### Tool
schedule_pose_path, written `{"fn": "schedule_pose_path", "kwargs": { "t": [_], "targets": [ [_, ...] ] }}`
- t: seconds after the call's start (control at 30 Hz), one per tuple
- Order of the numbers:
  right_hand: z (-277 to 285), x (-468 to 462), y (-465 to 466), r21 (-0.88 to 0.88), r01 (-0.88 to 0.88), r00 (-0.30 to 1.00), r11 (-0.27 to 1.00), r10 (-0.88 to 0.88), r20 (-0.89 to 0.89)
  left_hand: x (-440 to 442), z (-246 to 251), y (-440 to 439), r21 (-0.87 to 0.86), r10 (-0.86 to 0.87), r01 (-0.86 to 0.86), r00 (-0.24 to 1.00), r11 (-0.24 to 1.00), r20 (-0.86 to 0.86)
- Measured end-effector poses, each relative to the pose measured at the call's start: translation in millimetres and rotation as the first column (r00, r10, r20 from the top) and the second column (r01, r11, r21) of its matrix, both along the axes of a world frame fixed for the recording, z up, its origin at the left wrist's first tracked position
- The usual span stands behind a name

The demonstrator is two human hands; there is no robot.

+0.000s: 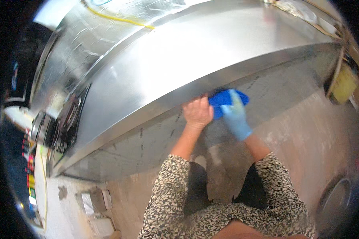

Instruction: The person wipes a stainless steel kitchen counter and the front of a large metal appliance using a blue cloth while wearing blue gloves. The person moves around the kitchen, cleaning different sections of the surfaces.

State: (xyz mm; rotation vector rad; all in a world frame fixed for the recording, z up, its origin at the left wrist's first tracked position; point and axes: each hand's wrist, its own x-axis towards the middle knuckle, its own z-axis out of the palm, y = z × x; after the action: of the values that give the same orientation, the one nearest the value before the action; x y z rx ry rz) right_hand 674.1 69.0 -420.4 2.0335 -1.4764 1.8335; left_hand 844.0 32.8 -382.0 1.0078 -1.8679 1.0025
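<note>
My right hand, in a light blue disposable glove, grips a bright blue cloth. It presses the cloth just below the front edge of a stainless steel counter, near the upright steel panel beneath it. My bare left hand is close beside the cloth. Its fingers lie together against the counter's front lip, their tips partly out of sight. Whether they hook under the lip is unclear.
Shiny foil-like sheeting covers the wall behind, with a yellow cord hanging down. A dark appliance stands at the counter's left end. A yellowish container sits at right; a round tub is lower right.
</note>
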Motion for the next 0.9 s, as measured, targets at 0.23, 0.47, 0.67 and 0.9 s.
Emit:
{"fn": "schedule_pose_path", "kwargs": {
  "t": [0.23, 0.47, 0.67, 0.9],
  "targets": [
    [26, -106, -33, -0.119, 0.662, 0.732, 0.740, -0.672, -0.112, 0, 19, 10, -0.047, -0.077, 0.076, 0.997, 0.996, -0.027],
    [55, -15, -8, -0.123, 0.584, 0.803, 0.803, -0.593, -0.064, -5, 19, 21, -0.044, -0.096, 0.094, 0.993, 0.995, -0.062],
    [21, 21, 3, -0.272, 0.138, 0.941, 0.952, -0.211, -0.263, -9, 38, 27, 0.510, -0.013, 0.042, 0.998, 0.859, -0.060],
    [20, -47, 15, -0.181, 0.170, 0.887, 0.969, -0.230, -0.401, 12, 2, 89, 0.267, -0.287, 0.317, 0.946, 0.910, -0.149]
  ]
}}
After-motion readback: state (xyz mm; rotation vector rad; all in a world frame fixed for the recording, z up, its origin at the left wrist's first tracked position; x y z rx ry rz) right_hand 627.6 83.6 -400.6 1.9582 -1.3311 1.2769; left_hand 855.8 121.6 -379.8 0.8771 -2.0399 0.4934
